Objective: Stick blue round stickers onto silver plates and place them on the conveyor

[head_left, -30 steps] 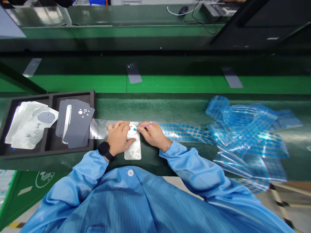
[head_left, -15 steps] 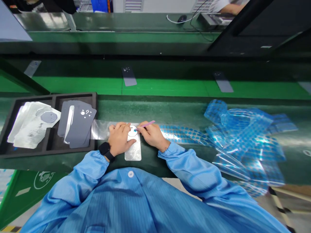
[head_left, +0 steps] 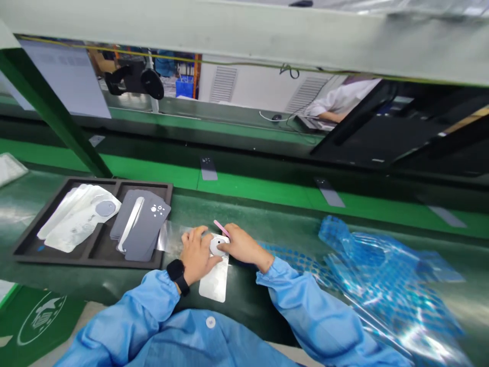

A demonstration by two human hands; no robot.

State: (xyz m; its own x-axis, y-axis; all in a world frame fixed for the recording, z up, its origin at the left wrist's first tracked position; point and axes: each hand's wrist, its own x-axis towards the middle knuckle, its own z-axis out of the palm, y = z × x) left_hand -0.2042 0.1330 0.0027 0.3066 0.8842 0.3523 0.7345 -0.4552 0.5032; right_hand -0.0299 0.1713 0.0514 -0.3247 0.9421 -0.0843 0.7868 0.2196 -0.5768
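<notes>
A silvery phone back panel (head_left: 214,281) lies on the bench in front of me, with a white round camera area (head_left: 216,244) at its top end. My left hand (head_left: 197,256) rests on the panel's left side, fingers spread. My right hand (head_left: 244,245) grips slim pink tweezers (head_left: 221,228), their free end pointing up and left. Its thumb and fingertips touch the right side of the white area. A clear strip with blue dots (head_left: 294,259) runs out from beneath my right wrist.
On the left, a black divided tray (head_left: 91,262) holds silvery panels (head_left: 72,227) and dark grey panels (head_left: 147,237). Crumpled blue-dotted film (head_left: 393,285) is heaped on the right. Beyond lies a green conveyor (head_left: 252,188) with spaced-out panels. A person's arm (head_left: 332,116) shows far back.
The view has tilted up. My right hand has turned, so the pink tweezers now point up-left instead of right, and its fingertips press at the white area. The left hand stays on the panel.
</notes>
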